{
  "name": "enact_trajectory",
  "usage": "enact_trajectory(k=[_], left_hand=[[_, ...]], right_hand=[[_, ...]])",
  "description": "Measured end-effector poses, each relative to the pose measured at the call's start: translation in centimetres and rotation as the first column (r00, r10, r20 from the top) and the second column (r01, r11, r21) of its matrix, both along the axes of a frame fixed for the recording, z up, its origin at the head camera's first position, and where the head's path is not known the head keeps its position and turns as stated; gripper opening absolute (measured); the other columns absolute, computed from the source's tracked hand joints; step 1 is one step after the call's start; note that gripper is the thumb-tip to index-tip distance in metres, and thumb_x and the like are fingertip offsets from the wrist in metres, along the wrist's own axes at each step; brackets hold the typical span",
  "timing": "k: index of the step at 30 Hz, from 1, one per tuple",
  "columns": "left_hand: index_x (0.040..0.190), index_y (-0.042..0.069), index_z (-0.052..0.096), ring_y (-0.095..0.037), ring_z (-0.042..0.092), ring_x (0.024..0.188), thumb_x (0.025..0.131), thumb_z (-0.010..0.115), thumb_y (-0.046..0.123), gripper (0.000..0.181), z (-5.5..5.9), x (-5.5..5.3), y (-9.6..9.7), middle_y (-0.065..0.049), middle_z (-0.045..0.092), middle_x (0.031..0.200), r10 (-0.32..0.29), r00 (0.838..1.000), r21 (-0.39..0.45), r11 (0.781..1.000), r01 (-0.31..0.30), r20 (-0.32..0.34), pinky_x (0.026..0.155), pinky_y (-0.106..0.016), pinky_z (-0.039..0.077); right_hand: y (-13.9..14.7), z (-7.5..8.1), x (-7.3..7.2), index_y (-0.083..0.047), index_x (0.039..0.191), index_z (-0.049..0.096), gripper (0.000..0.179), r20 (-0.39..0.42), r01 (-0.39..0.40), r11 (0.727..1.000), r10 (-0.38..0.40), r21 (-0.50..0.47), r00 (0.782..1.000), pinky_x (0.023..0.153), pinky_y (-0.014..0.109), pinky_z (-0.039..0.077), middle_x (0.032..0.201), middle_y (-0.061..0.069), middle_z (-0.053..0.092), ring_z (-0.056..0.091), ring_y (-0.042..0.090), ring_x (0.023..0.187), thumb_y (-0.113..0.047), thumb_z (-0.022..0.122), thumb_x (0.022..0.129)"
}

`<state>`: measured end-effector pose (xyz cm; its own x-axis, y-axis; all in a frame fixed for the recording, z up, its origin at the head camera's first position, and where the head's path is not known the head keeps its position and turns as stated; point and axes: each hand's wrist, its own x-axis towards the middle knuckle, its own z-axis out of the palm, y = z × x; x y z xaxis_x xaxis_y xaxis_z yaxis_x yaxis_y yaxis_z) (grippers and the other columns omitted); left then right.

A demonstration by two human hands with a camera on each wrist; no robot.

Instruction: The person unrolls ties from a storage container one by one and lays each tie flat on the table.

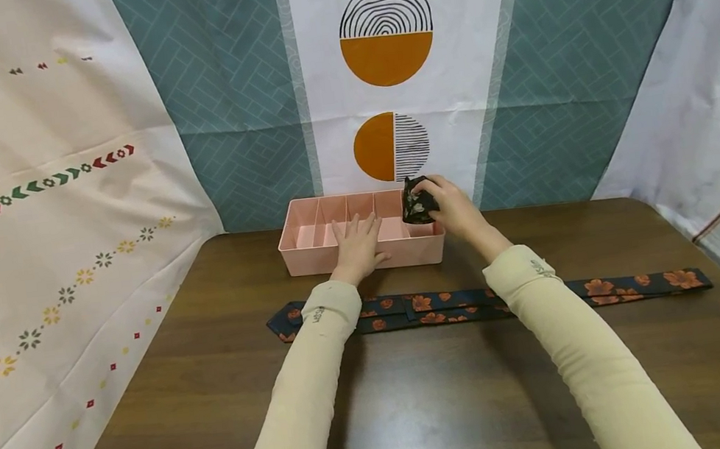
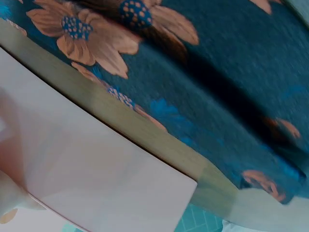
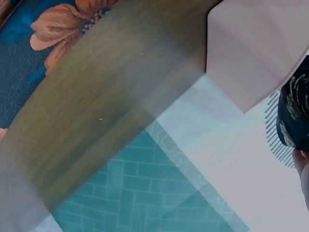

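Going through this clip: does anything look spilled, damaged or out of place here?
Nothing stands out. The pink divided box sits upright with no visible damage, the floral necktie lies stretched across the table before it, and the right hand grips a dark floral fabric bundle at the box's right end. No spill shows.

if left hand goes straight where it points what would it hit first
The left hand would probably meet the back wall of the pink box; if above its rim, the hanging cloth behind. Depth is unclear.
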<state>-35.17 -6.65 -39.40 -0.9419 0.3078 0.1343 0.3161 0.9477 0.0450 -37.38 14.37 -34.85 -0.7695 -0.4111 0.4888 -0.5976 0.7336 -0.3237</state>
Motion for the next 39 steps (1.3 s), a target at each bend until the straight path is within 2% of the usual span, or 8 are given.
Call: enact_trajectory(k=[2,4,8,11,23,27,32,39], left_hand=[[0.149,0.015,0.029,-0.031,0.015,0.146,0.090,0.055,0.049,0.073,0.1,0.0,-0.1,-0.005,0.024,0.157,-0.015,1.000,0.003,1.000,0.015,0.002,0.112,-0.064,0.002],[0.148,0.015,0.032,-0.030,0.015,0.146,0.091,0.054,0.049,0.070,0.1,-0.1,-0.3,-0.005,0.025,0.156,-0.030,1.000,0.043,0.999,0.030,0.000,0.114,-0.062,0.001],[0.146,0.014,0.036,-0.030,0.020,0.144,0.093,0.051,0.048,0.064,0.1,-0.3,-0.8,-0.007,0.030,0.154,-0.058,0.998,0.132,0.989,0.059,-0.011,0.116,-0.057,0.008],[0.146,0.014,0.035,-0.031,0.022,0.143,0.095,0.049,0.046,0.062,0.1,-0.1,-1.3,-0.009,0.031,0.153,-0.085,0.996,0.132,0.988,0.085,-0.008,0.117,-0.052,0.013],[0.144,0.012,0.037,-0.033,0.023,0.143,0.096,0.052,0.038,0.057,1.4,1.3,-2.4,-0.012,0.029,0.153,-0.183,0.983,0.124,0.975,0.183,-0.013,0.117,-0.047,0.018],[0.142,0.010,0.040,-0.035,0.026,0.141,0.095,0.055,0.034,0.055,1.7,1.8,-2.8,-0.013,0.032,0.152,-0.213,0.976,0.150,0.965,0.216,-0.033,0.116,-0.048,0.019],[0.142,0.008,0.040,-0.034,0.028,0.141,0.094,0.057,0.031,0.056,1.3,2.6,-2.8,-0.014,0.034,0.150,-0.248,0.968,0.182,0.950,0.253,-0.048,0.117,-0.047,0.018],[0.141,0.008,0.042,-0.033,0.033,0.138,0.095,0.057,0.027,0.052,1.8,4.0,-2.6,-0.016,0.038,0.148,-0.297,0.951,0.231,0.923,0.309,-0.086,0.114,-0.048,0.026]], right_hand=[[0.0,0.1,0.2,-0.005,0.119,0.055,0.046,0.003,-0.002,1.000,0.002,-0.006,1.000,0.098,0.050,0.044,0.133,0.020,0.047,0.050,0.040,0.120,0.012,0.066,0.078],[0.0,0.2,0.5,-0.005,0.120,0.055,0.047,0.005,-0.005,1.000,0.005,-0.018,1.000,0.097,0.050,0.045,0.133,0.020,0.047,0.050,0.040,0.120,0.012,0.066,0.078],[0.1,0.4,0.9,-0.005,0.121,0.054,0.047,0.017,-0.025,0.999,0.025,-0.039,1.000,0.095,0.051,0.046,0.134,0.020,0.046,0.049,0.040,0.121,0.013,0.064,0.079],[0.2,0.6,1.3,-0.004,0.122,0.053,0.047,0.035,-0.033,0.998,0.034,-0.044,0.999,0.095,0.051,0.046,0.136,0.020,0.044,0.048,0.041,0.122,0.013,0.063,0.079],[0.6,1.5,3.1,-0.004,0.122,0.054,0.048,0.007,-0.060,0.997,0.060,-0.040,0.998,0.089,0.049,0.049,0.136,0.021,0.045,0.049,0.040,0.121,0.013,0.064,0.079],[0.7,1.5,3.8,-0.004,0.121,0.056,0.048,-0.026,-0.080,0.996,0.079,-0.045,0.997,0.090,0.049,0.049,0.134,0.021,0.047,0.050,0.040,0.120,0.012,0.067,0.077],[1.2,1.4,4.8,-0.003,0.120,0.057,0.047,-0.051,-0.110,0.993,0.108,-0.042,0.993,0.088,0.049,0.049,0.131,0.022,0.049,0.049,0.039,0.120,0.013,0.067,0.076],[2.0,1.6,6.4,-0.004,0.117,0.058,0.046,-0.081,-0.122,0.991,0.118,-0.053,0.990,0.085,0.049,0.050,0.129,0.020,0.050,0.051,0.038,0.119,0.014,0.066,0.075]])
